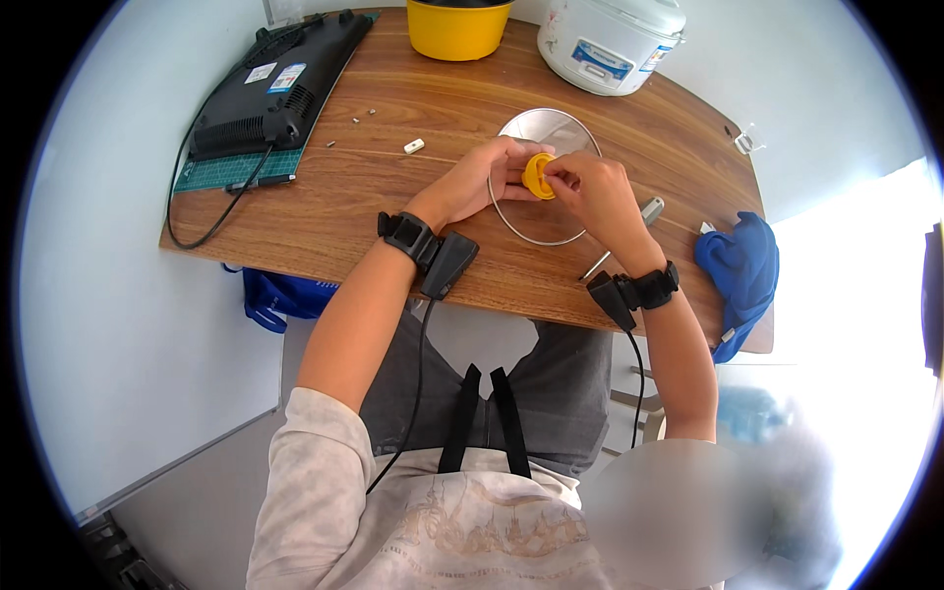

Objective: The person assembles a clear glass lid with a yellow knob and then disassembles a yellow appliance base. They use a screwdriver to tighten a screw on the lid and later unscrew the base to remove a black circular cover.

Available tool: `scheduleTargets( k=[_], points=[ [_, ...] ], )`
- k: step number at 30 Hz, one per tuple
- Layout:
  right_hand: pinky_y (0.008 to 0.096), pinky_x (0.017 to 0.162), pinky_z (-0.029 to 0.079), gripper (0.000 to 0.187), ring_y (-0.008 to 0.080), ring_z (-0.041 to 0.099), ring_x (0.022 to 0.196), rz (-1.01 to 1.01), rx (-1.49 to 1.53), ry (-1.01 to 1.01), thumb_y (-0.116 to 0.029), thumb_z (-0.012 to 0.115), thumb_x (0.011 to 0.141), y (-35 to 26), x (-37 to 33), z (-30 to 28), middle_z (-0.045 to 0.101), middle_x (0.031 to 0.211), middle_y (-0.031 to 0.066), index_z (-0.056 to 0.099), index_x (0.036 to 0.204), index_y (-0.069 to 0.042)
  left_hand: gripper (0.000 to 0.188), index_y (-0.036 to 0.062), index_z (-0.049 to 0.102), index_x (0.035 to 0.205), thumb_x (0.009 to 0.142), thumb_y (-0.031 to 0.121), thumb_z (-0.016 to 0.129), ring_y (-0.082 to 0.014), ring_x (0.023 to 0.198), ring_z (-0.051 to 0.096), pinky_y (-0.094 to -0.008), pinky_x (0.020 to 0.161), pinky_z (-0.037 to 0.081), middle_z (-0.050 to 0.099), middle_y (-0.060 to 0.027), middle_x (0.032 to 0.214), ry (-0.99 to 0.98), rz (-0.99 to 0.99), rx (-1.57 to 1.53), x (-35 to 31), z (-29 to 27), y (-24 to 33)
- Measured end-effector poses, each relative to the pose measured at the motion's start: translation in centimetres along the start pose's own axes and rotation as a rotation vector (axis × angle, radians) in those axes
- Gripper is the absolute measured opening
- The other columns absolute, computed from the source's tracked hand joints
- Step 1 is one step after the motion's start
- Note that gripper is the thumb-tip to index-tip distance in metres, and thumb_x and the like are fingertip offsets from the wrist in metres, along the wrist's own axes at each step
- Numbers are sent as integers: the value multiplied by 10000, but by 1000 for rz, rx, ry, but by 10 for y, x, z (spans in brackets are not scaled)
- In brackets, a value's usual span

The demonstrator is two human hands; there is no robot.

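A round see-through lid (539, 228) with a thin metal rim is tilted up over the desk before me. At its middle is a yellow round knob-like piece (532, 177) with a raised ring; whether it is fixed to the lid, I cannot tell. My left hand (489, 175) grips this piece from the left, and the lid's rim crosses in front of that hand. From the right, the pinched fingers of my right hand (587, 189) press on the yellow piece; anything small between them is hidden. By my right wrist lies a screwdriver (650, 209) with a pale handle, its shaft partly covered.
A small white block (414, 146) and several tiny metal bits lie on the wooden desk (442, 93). Behind stand a yellow pot (457, 31) and a white rice cooker (600, 49). A black device (275, 93) rests on a green mat at left; a blue cloth (739, 275) hangs at right.
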State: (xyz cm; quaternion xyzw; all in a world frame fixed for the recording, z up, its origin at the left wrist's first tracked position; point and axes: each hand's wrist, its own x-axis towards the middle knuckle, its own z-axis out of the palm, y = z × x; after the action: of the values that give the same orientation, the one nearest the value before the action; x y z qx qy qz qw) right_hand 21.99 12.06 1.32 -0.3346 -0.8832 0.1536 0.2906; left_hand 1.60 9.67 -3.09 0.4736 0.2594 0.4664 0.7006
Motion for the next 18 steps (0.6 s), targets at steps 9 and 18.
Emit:
scheduleTargets(
  k=[9,18],
  points=[
    [409,733,555,117,349,688,782,18,-16,-17,-94,704,866,-3,1,-3,719,893,167,741,929,-2,658,-43,434,1498,1043,418,318,-279,1326,517,-415,1141,409,505,-199,1464,-29,2,6,0,-1,1],
    [455,688,537,232,363,665,765,-49,-230,-55,-232,650,950,-2,-1,-1,687,824,156,710,859,-27,673,-42,410,1516,1034,420,322,-280,1336,501,-415,1154,383,491,-193,1485,-51,-22,-11,0,-3,-1]
  ],
)
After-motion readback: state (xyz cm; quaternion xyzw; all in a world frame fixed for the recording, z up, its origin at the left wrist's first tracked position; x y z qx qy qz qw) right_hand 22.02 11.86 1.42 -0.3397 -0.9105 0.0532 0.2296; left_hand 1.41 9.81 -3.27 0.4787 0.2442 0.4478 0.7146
